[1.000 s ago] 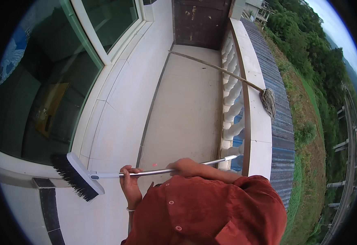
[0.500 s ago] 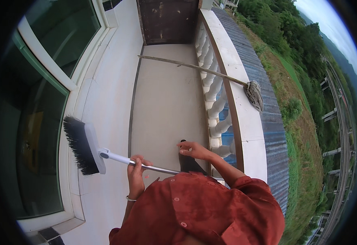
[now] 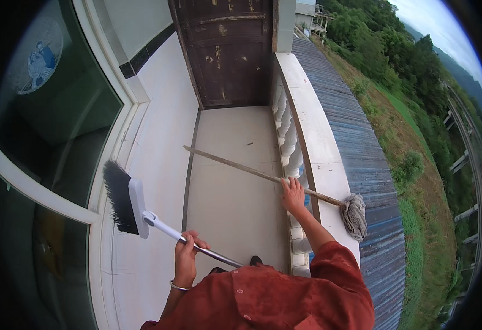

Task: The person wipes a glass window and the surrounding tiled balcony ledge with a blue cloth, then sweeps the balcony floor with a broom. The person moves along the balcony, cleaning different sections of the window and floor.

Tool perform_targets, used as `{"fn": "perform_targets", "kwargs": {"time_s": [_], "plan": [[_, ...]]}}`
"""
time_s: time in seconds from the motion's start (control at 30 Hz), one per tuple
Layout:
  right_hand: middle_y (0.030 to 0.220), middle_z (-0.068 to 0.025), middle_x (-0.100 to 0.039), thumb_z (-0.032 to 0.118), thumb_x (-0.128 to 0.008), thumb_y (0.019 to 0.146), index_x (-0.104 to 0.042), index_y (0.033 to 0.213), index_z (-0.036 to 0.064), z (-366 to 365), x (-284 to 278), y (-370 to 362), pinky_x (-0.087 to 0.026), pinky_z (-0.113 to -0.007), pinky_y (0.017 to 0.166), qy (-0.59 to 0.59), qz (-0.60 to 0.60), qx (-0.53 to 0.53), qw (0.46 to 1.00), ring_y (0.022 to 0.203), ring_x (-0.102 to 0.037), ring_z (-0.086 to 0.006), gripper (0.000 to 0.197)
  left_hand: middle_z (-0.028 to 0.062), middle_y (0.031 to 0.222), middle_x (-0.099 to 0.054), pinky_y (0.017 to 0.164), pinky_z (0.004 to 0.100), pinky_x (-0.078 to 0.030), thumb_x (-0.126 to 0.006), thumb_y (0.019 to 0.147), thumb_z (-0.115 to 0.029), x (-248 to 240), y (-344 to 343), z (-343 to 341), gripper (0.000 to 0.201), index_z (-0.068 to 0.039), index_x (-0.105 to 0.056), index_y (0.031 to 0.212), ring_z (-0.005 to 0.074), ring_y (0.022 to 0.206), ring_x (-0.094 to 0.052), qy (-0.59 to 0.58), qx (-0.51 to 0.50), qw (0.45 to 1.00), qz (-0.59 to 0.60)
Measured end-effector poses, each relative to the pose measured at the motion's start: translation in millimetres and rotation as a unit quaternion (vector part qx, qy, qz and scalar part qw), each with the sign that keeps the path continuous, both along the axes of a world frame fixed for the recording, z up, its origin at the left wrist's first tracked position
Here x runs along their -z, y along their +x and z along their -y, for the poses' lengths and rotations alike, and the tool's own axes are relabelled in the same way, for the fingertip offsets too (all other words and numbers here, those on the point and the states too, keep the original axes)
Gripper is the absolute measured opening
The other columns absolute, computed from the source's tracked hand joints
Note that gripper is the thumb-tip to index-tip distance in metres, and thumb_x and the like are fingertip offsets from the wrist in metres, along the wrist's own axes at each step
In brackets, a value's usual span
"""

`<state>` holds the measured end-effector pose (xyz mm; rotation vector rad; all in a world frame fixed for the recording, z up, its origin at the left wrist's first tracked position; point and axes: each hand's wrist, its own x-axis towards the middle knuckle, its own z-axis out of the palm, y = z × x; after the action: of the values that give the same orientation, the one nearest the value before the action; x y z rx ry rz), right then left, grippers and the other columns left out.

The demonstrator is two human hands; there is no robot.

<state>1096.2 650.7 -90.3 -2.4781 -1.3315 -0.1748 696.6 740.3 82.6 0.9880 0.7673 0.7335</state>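
Observation:
My left hand, with a bangle on its wrist, is closed around the metal handle of a broom. The broom head is raised, its black bristles turned toward the window at left. My right hand reaches forward over the wooden handle of a mop, fingers stretched out and apart across it. Whether the fingers touch the handle is hard to tell. The mop leans over the balcony railing, its grey string head on the rail's outer side and its bare end near the left wall.
A white railing with balusters runs along the right, above a blue corrugated roof. A worn brown door closes the far end of the tiled floor. Framed windows line the left wall. Shoe tips show below me.
My right hand has moved forward and right, from near my body to the mop handle. The broom stays in my left hand. My view has tilted up, showing more of the door.

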Motion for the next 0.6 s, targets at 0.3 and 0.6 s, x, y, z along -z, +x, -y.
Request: {"fn": "perform_targets", "kwargs": {"time_s": [0.3,0.6], "plan": [[0.096,-0.0057,-0.071,0.027,-0.068,0.088,-0.062,0.105,0.0163,-79,62,71,-0.048,-0.053,0.086,-0.196,-0.062,-0.033,0.978,0.103,-0.067,-0.0283,0.022,0.0111,0.086,-0.063,0.086,0.0403,-0.053,-0.041,0.11,-0.025,16,77,-127,0.025,-0.002,-0.05,0.116,0.0262,0.086,-0.066,-0.017,0.033,0.999,0.021],[0.1,-0.0088,-0.067,0.011,-0.067,0.08,-0.068,0.096,0.0093,-103,26,134,-0.037,-0.042,0.094,-0.167,0.081,0.137,0.973,0.106,-0.056,-0.0281,0.016,0.0092,0.091,-0.063,0.084,0.0379,-0.051,-0.044,0.109,-0.029,16,194,-333,0.027,-0.004,-0.052,0.114,0.0235,0.089,-0.067,-0.018,0.113,0.993,0.043]]}}
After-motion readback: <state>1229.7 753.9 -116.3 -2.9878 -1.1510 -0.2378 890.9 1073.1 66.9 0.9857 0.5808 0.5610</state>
